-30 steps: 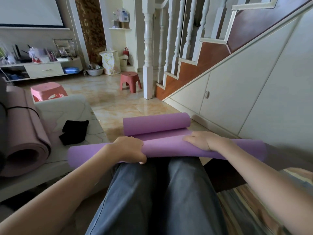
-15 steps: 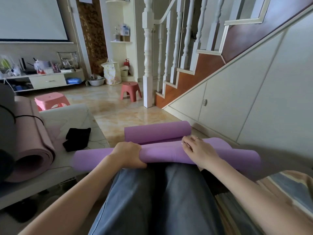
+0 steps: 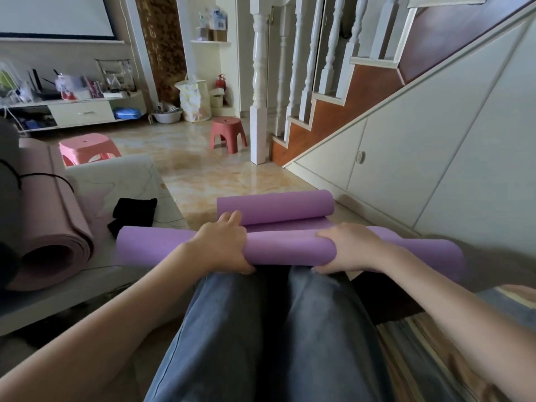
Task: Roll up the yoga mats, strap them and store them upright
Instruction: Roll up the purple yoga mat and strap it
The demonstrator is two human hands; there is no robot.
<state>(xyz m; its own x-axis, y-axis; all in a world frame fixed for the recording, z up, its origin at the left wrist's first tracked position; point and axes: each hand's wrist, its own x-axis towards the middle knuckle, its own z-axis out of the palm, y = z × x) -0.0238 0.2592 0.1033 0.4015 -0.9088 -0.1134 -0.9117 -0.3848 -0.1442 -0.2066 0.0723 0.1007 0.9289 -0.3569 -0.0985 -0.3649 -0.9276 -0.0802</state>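
A purple yoga mat [image 3: 290,248] lies across my knees, rolled into a long tube, with its far end [image 3: 275,210] curled into a second roll on the floor just beyond. My left hand [image 3: 223,242] grips the near roll left of centre, thumb underneath and fingers over the top. My right hand [image 3: 348,248] grips the same roll right of centre. A pink rolled mat [image 3: 49,221] with a black strap around it lies on the low table at the left.
A black cloth [image 3: 133,211] lies on the white low table [image 3: 121,181]. A pink stool [image 3: 87,147] and a red stool [image 3: 227,133] stand on the tiled floor. The staircase [image 3: 333,111] and white cupboard wall [image 3: 420,158] run along the right.
Both hands shifted on the near roll: the right hand moved from lying flat on top to gripping around it, and the left fingers reached further over. The roll looks thicker.
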